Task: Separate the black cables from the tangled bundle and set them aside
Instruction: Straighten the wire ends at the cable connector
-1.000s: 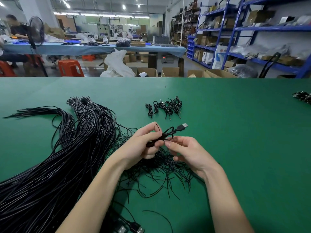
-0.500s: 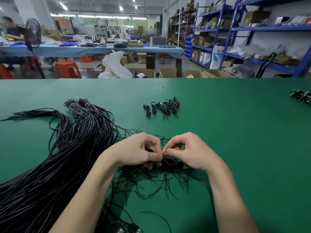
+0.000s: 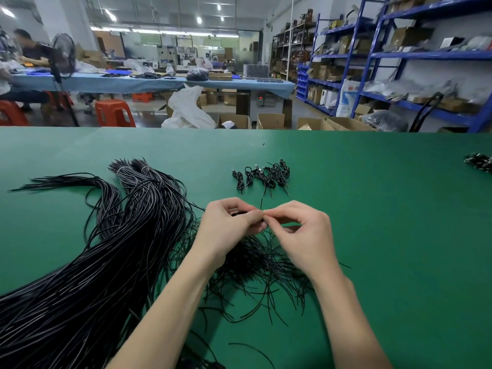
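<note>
A thick bundle of long black cables (image 3: 87,262) sprawls across the left of the green table (image 3: 386,235). A tangle of thin black wire ties (image 3: 261,272) lies under my wrists. My left hand (image 3: 229,227) grips a small coiled black cable (image 3: 237,213) that is mostly hidden by its fingers. My right hand (image 3: 300,230) pinches a thin black tie at that coil, thumb against forefinger, and the tie's end sticks up between the two hands. Farther back lies a small pile of coiled black cables (image 3: 262,175).
Another small heap of black cables (image 3: 479,162) sits at the table's right edge. Beyond the table's far edge are cardboard boxes (image 3: 271,121), a white bag (image 3: 186,110), orange stools, blue shelving (image 3: 399,57) and a person seated at a blue table.
One second ago the hands held the coiled cable raised, its USB plug showing. They then dropped to the tie tangle, and now hold the coil slightly higher with a tie pinched at it.
</note>
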Action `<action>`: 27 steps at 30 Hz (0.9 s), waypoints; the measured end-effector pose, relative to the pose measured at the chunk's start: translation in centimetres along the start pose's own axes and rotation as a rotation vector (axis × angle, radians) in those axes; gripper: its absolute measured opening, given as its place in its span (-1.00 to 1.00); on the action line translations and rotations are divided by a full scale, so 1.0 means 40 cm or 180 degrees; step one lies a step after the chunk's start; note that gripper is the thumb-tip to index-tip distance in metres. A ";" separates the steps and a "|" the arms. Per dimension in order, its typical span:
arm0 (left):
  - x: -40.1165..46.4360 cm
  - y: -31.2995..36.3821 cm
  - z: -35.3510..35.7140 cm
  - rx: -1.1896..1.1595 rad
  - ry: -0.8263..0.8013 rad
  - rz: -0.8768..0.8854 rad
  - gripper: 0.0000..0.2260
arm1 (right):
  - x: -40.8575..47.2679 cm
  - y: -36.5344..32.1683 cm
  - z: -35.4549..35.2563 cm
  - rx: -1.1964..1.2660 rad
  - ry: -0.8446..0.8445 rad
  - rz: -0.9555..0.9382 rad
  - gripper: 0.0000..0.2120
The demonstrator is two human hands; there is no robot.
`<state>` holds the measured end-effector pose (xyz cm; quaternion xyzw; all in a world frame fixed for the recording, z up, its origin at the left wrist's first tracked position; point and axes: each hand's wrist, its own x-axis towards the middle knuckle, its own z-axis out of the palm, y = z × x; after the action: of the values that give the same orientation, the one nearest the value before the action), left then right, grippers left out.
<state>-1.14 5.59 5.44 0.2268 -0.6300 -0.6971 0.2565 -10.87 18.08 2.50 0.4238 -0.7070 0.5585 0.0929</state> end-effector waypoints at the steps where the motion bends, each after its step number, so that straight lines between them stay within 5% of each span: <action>1: -0.001 -0.001 0.003 -0.0023 0.0009 0.0008 -0.79 | -0.002 0.002 0.000 0.0116 0.0017 0.0030 -0.82; 7: -0.002 0.000 0.004 0.0257 -0.0113 0.0152 -0.88 | 0.005 0.005 -0.019 0.0350 -0.0082 0.0314 -0.85; 11: 0.005 0.010 -0.009 -0.0089 -0.0407 -0.0239 -0.79 | 0.004 0.004 -0.018 0.0276 0.0037 0.0399 -0.91; 17: 0.008 0.020 -0.035 -0.0752 -0.0690 -0.0859 -0.97 | 0.002 -0.007 -0.013 0.0388 -0.0020 0.0109 -0.84; 27: 0.019 0.006 -0.081 -0.0970 -0.1313 -0.1702 -0.82 | 0.008 -0.029 -0.021 0.0162 -0.0340 -0.0330 -0.91</action>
<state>0.38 2.60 5.33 0.1972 -0.4759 -0.8564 -0.0363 -10.56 18.64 3.82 0.4913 -0.6737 0.5473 0.0730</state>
